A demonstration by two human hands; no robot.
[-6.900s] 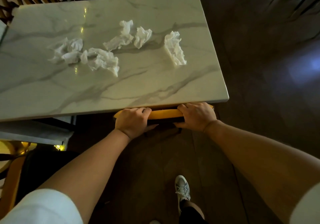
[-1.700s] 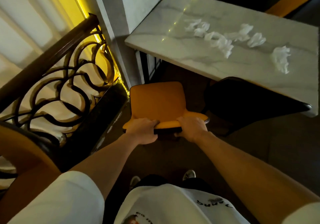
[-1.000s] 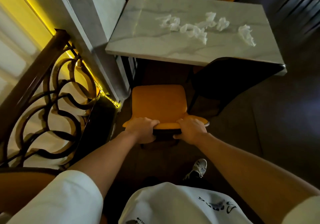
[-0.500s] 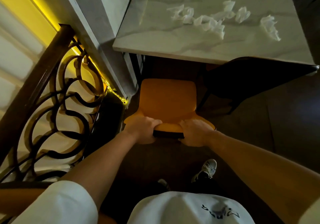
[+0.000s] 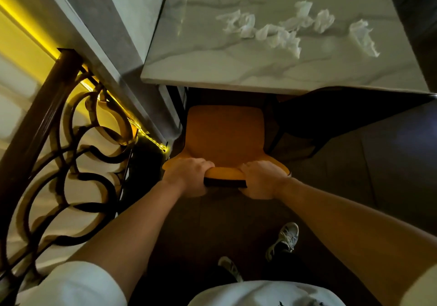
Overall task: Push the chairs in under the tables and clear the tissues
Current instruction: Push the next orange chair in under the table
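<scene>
Both hands — left [image 5: 189, 175], right [image 5: 262, 179] — grip the orange chair [image 5: 224, 137] by its curved backrest top; crumpled white tissues [image 5: 283, 33] litter the veined marble table [image 5: 236, 69] — toward its far edge.

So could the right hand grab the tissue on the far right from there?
Probably not yet. The right hand is gripping the orange chair, and that tissue lies well across the table; nothing blocks it, though.
</scene>
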